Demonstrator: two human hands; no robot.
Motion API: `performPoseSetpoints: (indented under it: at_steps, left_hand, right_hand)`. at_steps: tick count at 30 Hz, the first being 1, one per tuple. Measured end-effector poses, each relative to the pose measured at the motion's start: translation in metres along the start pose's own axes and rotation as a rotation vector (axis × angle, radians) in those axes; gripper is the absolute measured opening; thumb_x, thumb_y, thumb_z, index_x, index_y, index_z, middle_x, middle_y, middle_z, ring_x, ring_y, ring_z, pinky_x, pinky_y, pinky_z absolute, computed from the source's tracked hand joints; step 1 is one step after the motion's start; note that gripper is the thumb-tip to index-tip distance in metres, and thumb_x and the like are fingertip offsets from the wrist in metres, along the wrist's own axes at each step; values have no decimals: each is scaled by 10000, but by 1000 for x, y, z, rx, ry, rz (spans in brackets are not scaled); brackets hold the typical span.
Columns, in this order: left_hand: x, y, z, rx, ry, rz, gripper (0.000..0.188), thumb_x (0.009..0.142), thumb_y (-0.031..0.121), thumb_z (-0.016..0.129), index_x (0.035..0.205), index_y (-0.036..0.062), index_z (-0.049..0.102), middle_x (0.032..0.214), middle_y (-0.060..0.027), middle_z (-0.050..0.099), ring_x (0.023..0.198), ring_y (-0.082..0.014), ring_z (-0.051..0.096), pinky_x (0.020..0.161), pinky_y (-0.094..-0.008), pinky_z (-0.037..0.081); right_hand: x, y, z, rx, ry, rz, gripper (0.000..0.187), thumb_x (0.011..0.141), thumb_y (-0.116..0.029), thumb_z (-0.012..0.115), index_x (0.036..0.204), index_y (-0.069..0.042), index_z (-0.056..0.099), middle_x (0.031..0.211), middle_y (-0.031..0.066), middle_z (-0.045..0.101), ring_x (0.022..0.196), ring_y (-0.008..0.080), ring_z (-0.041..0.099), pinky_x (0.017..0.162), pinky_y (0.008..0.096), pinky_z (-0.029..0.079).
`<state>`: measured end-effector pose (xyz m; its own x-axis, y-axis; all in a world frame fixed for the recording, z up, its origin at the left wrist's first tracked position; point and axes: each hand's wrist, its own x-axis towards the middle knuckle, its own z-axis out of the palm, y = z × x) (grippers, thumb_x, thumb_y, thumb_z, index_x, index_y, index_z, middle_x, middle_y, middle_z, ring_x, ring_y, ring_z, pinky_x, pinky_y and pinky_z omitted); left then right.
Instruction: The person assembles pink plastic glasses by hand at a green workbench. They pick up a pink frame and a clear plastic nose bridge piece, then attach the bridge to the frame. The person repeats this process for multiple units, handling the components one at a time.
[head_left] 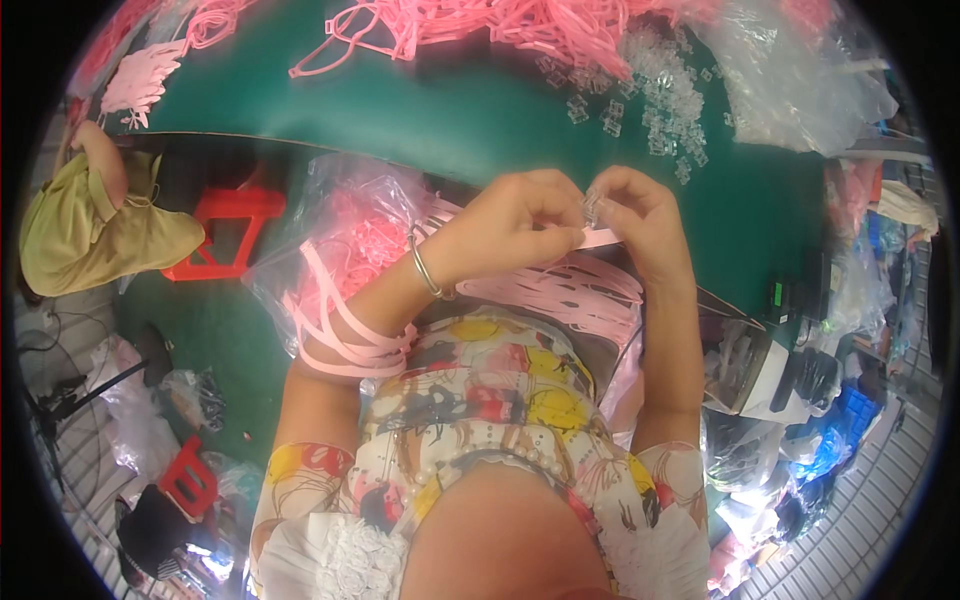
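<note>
Both my hands meet in front of my chest, near the table edge, with their fingertips close together. My left hand (525,215), with a metal bangle at its wrist, is closed in a pinch on a flat pink strap (602,237). The strap spans the short gap to my right hand (640,215), whose bent fingers pinch a small clear plastic buckle (590,210); the fingers partly hide it. Several pink straps (350,350) hang looped over my left forearm. A bundle of pink straps (570,295) lies across my lap under my hands.
On the green table (400,110) lie a heap of pink straps (470,30), loose clear buckles (660,100) and a clear plastic bag (790,80). A bag of pink pieces (370,235) sits left of my arm. Another person (95,220) is near a red stool (235,230).
</note>
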<state>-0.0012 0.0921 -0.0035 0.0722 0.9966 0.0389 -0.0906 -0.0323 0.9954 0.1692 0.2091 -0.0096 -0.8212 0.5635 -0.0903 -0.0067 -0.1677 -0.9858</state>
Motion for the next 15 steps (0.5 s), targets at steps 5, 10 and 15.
performPoseSetpoints:
  at_steps: [5, 10, 15]
  left_hand:
    - [0, 1, -2, -11, -22, -15, 84, 806, 54, 612, 811, -27, 632, 877, -55, 542, 725, -111, 554, 639, -236, 455]
    - [1, 2, -5, -1, -32, -54, 74, 802, 53, 615, 798, -18, 634, 864, -48, 553, 752, -119, 551, 663, -250, 441]
    - [0, 0, -8, -29, -51, -36, 70, 800, 46, 621, 798, -23, 633, 880, -53, 557, 752, -114, 555, 659, -245, 445]
  right_hand:
    - [5, -14, 2, -131, -53, -59, 226, 816, -22, 613, 1040, 6, 607, 910, 17, 592, 813, 93, 552, 765, 235, 451]
    - [9, -20, -2, -133, -133, 8, 194, 822, -21, 614, 1013, 16, 609, 894, 17, 589, 807, 95, 548, 747, 233, 454]
    - [13, -11, -5, -108, -100, -23, 129, 839, -32, 615, 955, 22, 613, 853, 27, 600, 746, 78, 547, 673, 212, 455]
